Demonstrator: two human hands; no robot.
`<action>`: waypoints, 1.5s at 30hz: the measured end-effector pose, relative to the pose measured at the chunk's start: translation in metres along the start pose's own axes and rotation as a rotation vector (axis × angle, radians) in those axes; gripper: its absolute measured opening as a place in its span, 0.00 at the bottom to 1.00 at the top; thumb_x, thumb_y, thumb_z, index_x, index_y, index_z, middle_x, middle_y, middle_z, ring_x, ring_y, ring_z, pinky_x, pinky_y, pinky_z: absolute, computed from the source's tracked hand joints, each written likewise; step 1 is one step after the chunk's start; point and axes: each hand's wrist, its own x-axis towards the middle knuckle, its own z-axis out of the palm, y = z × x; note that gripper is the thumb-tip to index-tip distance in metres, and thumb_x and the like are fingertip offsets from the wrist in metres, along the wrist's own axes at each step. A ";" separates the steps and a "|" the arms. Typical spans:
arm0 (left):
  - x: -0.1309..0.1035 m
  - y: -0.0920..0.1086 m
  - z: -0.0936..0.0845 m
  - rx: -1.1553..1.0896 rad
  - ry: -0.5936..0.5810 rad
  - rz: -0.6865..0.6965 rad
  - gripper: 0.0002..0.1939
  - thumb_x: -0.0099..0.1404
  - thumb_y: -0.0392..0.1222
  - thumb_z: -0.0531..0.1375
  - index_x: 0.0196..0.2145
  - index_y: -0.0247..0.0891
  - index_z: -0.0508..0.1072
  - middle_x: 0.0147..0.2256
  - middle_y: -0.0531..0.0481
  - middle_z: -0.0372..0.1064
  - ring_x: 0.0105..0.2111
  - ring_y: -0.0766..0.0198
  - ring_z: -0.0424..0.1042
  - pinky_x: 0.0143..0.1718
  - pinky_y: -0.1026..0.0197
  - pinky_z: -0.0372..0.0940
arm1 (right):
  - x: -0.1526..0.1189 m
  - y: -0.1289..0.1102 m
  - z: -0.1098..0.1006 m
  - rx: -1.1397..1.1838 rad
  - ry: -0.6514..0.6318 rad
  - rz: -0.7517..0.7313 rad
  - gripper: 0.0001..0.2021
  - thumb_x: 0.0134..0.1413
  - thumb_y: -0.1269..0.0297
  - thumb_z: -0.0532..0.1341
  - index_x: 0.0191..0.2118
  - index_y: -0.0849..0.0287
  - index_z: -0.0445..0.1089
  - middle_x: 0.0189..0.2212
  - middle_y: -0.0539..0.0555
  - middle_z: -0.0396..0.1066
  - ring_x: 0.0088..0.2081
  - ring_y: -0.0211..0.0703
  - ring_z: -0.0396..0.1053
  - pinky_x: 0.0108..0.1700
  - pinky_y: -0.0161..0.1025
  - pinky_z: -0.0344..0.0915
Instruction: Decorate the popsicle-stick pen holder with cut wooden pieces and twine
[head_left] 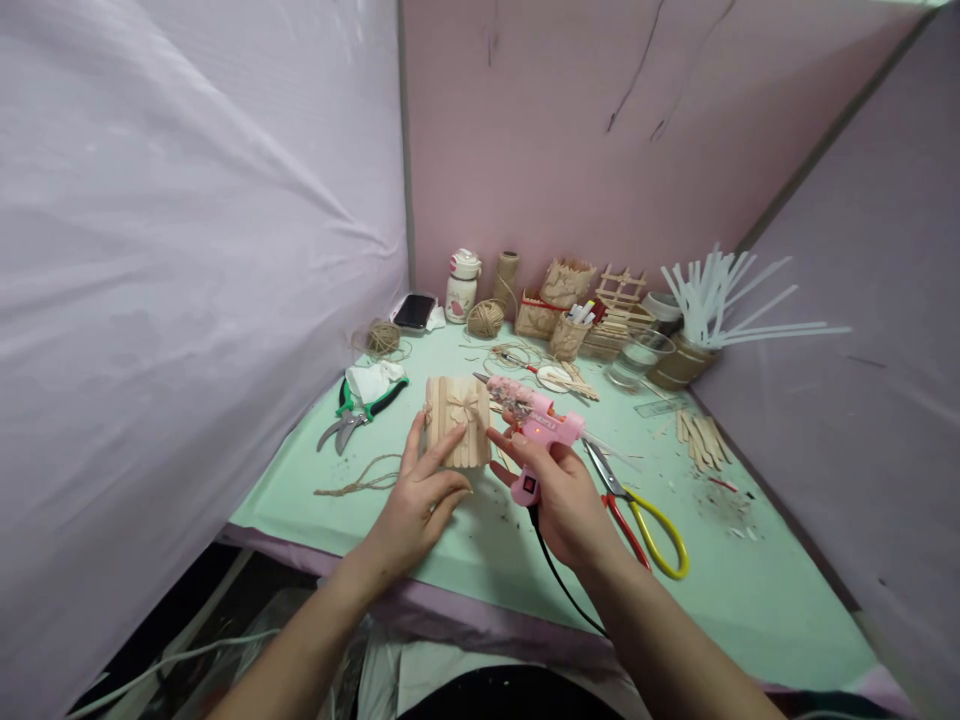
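Observation:
A small craft-stick holder (442,420) with a twine bow on its front is on the green tabletop in the middle of the head view. Around its left side and front, my left hand (427,490) holds it, the index fingertip just under the bow. My right hand (559,490) is closed round the handle of a pink hot glue gun (551,425), fingertips near the holder's right edge. The gun's metal nozzle points left, close to the holder's upper right corner. A small orange light glows on the gun.
Pruning shears (349,428) and a twine strand (352,487) are at left, scissors (619,490) at right. Behind are twine balls (486,318), a bottle (463,288), craft-stick containers (568,337), a glass bowl (634,365) and white glue sticks (709,300). Loose sticks (701,440) lie right.

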 end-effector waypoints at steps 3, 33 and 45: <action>0.001 -0.002 0.000 0.016 0.008 -0.020 0.08 0.66 0.32 0.55 0.34 0.37 0.73 0.66 0.43 0.52 0.69 0.43 0.28 0.63 0.31 0.47 | 0.003 0.001 -0.011 -0.167 0.028 -0.046 0.19 0.47 0.50 0.67 0.43 0.55 0.75 0.38 0.54 0.77 0.42 0.50 0.74 0.38 0.42 0.69; 0.004 0.018 0.014 0.070 0.101 -0.035 0.08 0.65 0.31 0.55 0.31 0.37 0.74 0.65 0.45 0.54 0.69 0.42 0.23 0.64 0.30 0.48 | 0.000 -0.021 -0.022 -1.188 -0.026 -0.449 0.21 0.59 0.44 0.52 0.23 0.54 0.58 0.16 0.45 0.50 0.20 0.37 0.49 0.24 0.35 0.48; 0.004 0.018 0.015 0.076 0.116 -0.027 0.09 0.66 0.31 0.55 0.31 0.35 0.74 0.65 0.43 0.54 0.69 0.42 0.24 0.64 0.31 0.48 | 0.001 -0.019 -0.025 -1.234 -0.038 -0.498 0.20 0.61 0.46 0.51 0.31 0.58 0.67 0.20 0.47 0.59 0.23 0.39 0.56 0.26 0.34 0.55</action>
